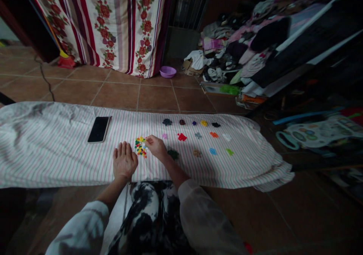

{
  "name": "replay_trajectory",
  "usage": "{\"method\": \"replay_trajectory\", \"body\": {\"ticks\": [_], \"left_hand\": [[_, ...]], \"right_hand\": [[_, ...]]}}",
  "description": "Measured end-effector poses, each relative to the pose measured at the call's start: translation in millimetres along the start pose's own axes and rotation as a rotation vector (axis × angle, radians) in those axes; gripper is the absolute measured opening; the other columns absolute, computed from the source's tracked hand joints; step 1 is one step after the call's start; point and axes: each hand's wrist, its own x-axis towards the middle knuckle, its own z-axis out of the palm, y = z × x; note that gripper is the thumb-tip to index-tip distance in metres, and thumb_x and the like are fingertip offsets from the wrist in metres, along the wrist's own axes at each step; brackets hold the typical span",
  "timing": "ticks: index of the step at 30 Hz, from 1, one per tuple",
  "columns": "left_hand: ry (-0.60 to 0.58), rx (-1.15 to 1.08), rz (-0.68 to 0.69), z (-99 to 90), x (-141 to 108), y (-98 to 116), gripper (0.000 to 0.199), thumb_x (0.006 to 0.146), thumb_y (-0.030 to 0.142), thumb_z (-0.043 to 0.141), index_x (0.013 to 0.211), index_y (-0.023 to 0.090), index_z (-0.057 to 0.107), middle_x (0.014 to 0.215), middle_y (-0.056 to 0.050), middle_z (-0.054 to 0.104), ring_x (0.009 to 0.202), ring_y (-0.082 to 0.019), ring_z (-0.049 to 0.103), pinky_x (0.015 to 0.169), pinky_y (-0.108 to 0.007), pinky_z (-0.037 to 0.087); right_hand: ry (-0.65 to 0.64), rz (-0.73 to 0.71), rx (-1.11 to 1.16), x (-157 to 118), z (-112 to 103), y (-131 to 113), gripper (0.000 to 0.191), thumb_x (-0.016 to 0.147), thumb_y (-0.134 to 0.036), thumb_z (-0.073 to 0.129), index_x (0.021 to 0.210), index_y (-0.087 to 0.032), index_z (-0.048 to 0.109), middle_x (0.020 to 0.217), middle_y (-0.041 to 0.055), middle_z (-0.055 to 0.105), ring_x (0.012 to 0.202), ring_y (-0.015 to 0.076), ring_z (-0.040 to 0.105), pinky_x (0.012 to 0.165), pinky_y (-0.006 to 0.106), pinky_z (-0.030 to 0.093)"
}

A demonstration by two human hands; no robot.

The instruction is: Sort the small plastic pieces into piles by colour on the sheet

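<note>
we see a mixed heap [140,148] of tiny bits on the striped cloth [65,153], in the gap between our two hands. it is a loose, speckled patch of yellow, green, red, orange and white, longer away from us than it is wide, with cloth showing through at its edges; the shape of each bit is too small for us to tell.

our left hand [124,162] lies palm down just left of the heap, flat and loosely spread, fingers pointing away from us and the thumb on the heap's side. our right hand [155,146] comes in from the right, its forearm slanting forward and leftward, the fingers curled and the tips drawn together at the heap's far right edge; we cannot tell whether they pinch a bit.

to the right, one-colour piles stand apart in three rough rows, among them a red pile [182,137], a blue pile [212,151] and a black pile [216,125]. a phone [98,129] lies beyond our left hand, dark screen up.
</note>
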Motion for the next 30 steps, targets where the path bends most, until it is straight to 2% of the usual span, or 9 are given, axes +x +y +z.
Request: {"method": "replay_trajectory", "body": {"ticks": [6, 15, 19, 24, 30], "left_hand": [[-0.003, 0.019, 0.011, -5.1, -1, 2, 0.055, 0.089, 0.031, 0.035, 0.132, 0.003, 0.053, 0.14, -0.022, 0.053, 0.137, -0.034, 0.042, 0.114, -0.051, 0.027], [-0.004, -0.002, 0.016, -7.0, -1, 2, 0.055, 0.088, 0.032, 0.035, 0.132, 0.004, 0.053, 0.139, -0.021, 0.053, 0.137, -0.033, 0.04, 0.115, -0.05, 0.026], [-0.015, 0.002, 0.017, -7.4, -2, 3, 0.056, 0.088, 0.032, 0.034, 0.131, 0.003, 0.053, 0.139, -0.023, 0.053, 0.138, -0.033, 0.039, 0.116, -0.05, 0.025], [0.013, -0.001, 0.022, -9.8, -2, 4, 0.055, 0.088, 0.033, 0.034, 0.132, 0.005, 0.053, 0.138, -0.022, 0.054, 0.137, -0.033, 0.041, 0.114, -0.051, 0.027], [0.009, 0.011, 0.038, -10.7, -2, 4, 0.057, 0.088, 0.035, 0.031, 0.131, 0.004, 0.052, 0.138, -0.023, 0.054, 0.136, -0.034, 0.042, 0.113, -0.052, 0.029]], "right_hand": [[0.044, 0.04, 0.081, 6, -15, 11, 0.005, 0.078, -0.023, 0.062, 0.083, -0.024, 0.061, 0.078, -0.0041, 0.068, 0.075, 0.0131, 0.064, 0.072, 0.024, 0.051], [0.157, 0.035, 0.034, 5, -40, 29, 0.009, 0.08, -0.022, 0.059, 0.087, -0.023, 0.064, 0.08, -0.0017, 0.068, 0.073, 0.0131, 0.064, 0.072, 0.024, 0.05], [0.195, 0.024, 0.027, 0, -59, 41, 0.012, 0.084, -0.028, 0.055, 0.085, -0.022, 0.065, 0.079, -0.0005, 0.07, 0.075, 0.0144, 0.065, 0.072, 0.024, 0.051], [0.226, 0.011, -0.028, -3, -87, 60, 0.017, 0.086, -0.027, 0.052, 0.086, -0.021, 0.068, 0.081, 0.0016, 0.072, 0.079, 0.0154, 0.067, 0.076, 0.024, 0.051], [0.333, 0.051, -0.092, -5, -122, 87, 0.024, 0.086, -0.028, 0.049, 0.093, -0.021, 0.07, 0.092, 0.0045, 0.074, 0.085, 0.0162, 0.067, 0.081, 0.027, 0.051]]}}
